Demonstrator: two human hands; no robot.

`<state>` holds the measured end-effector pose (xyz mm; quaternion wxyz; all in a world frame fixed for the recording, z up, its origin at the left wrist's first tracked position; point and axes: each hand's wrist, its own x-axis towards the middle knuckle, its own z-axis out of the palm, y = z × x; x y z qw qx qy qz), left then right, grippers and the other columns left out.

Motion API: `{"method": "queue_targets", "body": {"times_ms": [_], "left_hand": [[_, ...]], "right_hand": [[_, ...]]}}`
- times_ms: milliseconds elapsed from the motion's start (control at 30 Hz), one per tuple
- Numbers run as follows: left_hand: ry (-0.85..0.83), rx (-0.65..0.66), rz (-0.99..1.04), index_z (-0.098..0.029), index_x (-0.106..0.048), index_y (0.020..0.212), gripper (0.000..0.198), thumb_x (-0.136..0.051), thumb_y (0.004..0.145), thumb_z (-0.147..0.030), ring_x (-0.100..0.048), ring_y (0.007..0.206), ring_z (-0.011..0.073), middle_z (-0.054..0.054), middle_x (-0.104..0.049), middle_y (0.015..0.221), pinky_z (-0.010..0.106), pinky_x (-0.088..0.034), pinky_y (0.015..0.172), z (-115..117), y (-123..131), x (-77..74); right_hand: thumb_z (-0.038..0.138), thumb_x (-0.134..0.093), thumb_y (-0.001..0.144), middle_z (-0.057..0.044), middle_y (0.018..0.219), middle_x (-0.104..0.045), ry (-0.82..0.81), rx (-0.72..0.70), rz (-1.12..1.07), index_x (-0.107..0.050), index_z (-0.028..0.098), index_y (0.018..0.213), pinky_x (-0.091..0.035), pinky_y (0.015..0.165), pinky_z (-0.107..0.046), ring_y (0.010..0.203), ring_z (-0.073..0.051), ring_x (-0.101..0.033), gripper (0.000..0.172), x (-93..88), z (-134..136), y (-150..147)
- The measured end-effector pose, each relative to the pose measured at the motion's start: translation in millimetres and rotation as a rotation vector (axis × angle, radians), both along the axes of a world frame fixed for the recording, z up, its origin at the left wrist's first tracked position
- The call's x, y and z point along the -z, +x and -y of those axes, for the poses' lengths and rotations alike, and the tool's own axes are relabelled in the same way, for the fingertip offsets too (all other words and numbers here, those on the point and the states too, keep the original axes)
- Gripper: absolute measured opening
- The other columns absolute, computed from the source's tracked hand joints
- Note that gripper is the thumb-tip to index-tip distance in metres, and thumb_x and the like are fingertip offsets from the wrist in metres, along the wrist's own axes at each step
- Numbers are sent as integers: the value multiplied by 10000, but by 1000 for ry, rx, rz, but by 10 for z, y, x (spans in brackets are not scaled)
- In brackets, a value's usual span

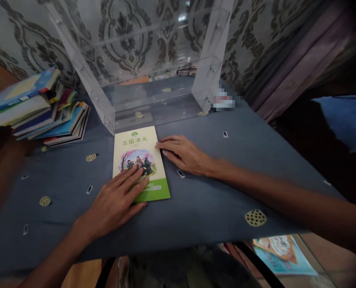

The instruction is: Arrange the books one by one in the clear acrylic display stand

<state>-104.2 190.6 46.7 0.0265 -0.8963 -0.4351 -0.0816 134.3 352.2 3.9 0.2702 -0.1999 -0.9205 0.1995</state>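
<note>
A thin book (pixel 139 154) with a cream and green cover lies face up on the cloth-covered table, a round picture of several figures on its front. My left hand (pixel 118 200) rests flat on the lower part of the cover, fingers stretched out, hiding some of the picture and the green band. From the other side, my right hand (pixel 188 155) touches the book's upper right edge with its fingertips. Its fingers are extended, the thumb slightly apart. Just beyond the book's top edge stands a clear acrylic rack (pixel 202 84).
Left of the rack rises an uneven stack of books (pixel 55 114). Another person's blurred arm (pixel 8 176) reaches towards it. The patterned grey-blue tablecloth (pixel 214 216) covers the table. A colourful book or packet (pixel 286 254) lies below the near right edge.
</note>
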Motion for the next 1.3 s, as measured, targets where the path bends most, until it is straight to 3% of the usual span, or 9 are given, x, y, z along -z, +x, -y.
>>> {"method": "queue_targets", "body": {"times_ms": [233, 467, 733, 933, 1100, 1300], "left_hand": [[1, -2, 42, -199, -538, 1419, 447, -541, 993, -336, -485, 1402, 290, 121, -575, 1461, 486, -500, 1104, -8, -15, 4], [31, 3, 39, -161, -583, 1356, 400, -544, 991, -320, -495, 1395, 292, 149, -589, 1440, 480, -501, 1101, 10, 5, -11], [22, -81, 202, -246, -702, 1232, 314, -510, 986, -284, -608, 1286, 260, 77, -683, 1330, 483, -541, 1044, -6, -10, 57], [43, -132, 341, -218, -727, 1155, 292, -492, 998, -291, -679, 1177, 216, 77, -742, 1218, 453, -534, 1031, -39, -16, 107], [65, -311, 395, -202, -733, 1111, 326, -450, 990, -311, -663, 1177, 228, 90, -749, 1191, 461, -505, 1040, -93, -94, 142], [89, -499, 417, -162, -696, 1172, 385, -429, 970, -351, -621, 1234, 239, 130, -693, 1292, 459, -458, 1094, -192, -231, 250]], "right_hand": [[206, -419, 1024, -115, 1086, -716, -156, -109, -77, -654, 198, 1271, -524, 926, -415, 1038, -239, -630, 341, -138, 490, 235], [242, -440, 1035, -74, 928, -737, -333, -133, -205, -677, 186, 1227, -540, 783, -330, 838, -186, -670, 311, -153, 572, 201], [219, -454, 1008, -85, 879, -720, -108, -158, -190, -698, 159, 1141, -539, 750, -331, 804, -186, -637, 285, -131, 597, 144], [202, -467, 991, -96, 855, -710, 87, -138, -119, -694, 142, 1093, -544, 759, -345, 819, -200, -637, 256, -93, 684, 119], [198, -463, 991, -102, 850, -730, 159, -106, -128, -695, 129, 1078, -550, 771, -351, 820, -205, -655, 258, -55, 719, 123], [204, -482, 987, -93, 949, -762, 104, -49, -110, -706, 147, 1086, -544, 836, -355, 862, -198, -685, 251, -35, 711, 120]]}}
